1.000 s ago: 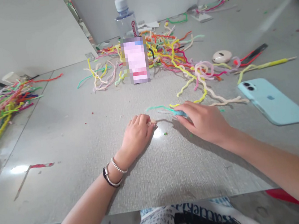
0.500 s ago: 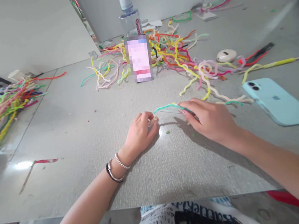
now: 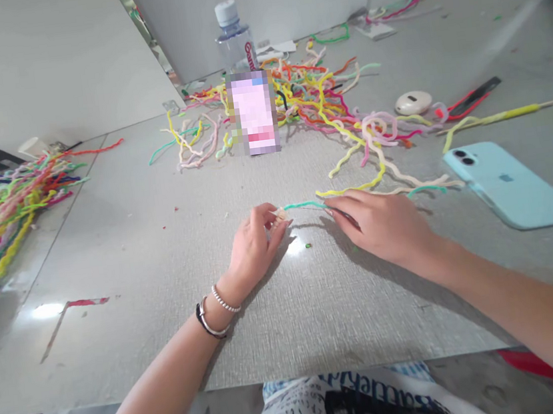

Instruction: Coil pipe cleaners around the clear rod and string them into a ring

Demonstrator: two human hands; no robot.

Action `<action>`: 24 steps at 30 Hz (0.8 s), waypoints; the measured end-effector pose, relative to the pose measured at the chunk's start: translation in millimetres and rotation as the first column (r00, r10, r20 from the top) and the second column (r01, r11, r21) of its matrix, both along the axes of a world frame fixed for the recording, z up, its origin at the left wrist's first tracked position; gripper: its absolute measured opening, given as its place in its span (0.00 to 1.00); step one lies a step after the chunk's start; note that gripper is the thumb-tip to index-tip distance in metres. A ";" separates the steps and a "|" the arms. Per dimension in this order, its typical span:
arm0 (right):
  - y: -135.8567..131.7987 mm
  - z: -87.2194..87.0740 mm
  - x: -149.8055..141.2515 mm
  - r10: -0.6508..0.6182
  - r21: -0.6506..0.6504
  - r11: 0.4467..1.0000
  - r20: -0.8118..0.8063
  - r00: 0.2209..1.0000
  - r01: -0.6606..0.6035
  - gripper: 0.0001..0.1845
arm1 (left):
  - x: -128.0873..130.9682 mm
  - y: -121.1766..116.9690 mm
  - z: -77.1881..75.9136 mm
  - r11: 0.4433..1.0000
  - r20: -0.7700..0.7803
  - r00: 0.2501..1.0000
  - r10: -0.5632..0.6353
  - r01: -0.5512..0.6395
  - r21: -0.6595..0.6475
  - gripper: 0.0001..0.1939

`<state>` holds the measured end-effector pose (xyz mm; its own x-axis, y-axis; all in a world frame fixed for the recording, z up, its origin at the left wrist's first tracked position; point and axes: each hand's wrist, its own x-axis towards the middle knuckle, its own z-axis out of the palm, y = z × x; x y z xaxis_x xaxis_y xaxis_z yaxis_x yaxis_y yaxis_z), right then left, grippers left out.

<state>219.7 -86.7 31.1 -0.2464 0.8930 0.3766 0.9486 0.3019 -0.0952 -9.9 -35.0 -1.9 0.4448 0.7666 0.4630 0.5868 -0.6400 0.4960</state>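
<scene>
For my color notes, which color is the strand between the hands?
The strand is turquoise-green; head view.

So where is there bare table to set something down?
Mostly bare: between the left yarn pile and left hand; between the forearms. Crowded with yarn: around the bottle; beyond the right hand, toward the blue phone.

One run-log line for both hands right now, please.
left hand: pinching pale piece | right hand: gripping teal strand | strand: spanning gap between hands | light-blue phone: right of right hand

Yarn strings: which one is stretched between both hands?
The teal string, running from the left hand to the right hand; the yellow string stops short of the left hand.
</scene>
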 end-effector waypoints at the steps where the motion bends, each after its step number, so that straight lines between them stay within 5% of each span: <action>1: 0.1 -0.2 -0.2 0.006 -0.001 1.000 0.004 1.000 -0.006 0.13 | -0.2 0.3 0.9 1.000 -0.014 1.000 -0.014 0.014 0.003 0.16; 24: 0.8 3.0 6.2 0.057 -0.014 0.998 0.032 0.998 -0.057 0.14 | -1.7 2.3 2.9 0.984 0.000 0.989 -0.148 0.148 0.095 0.03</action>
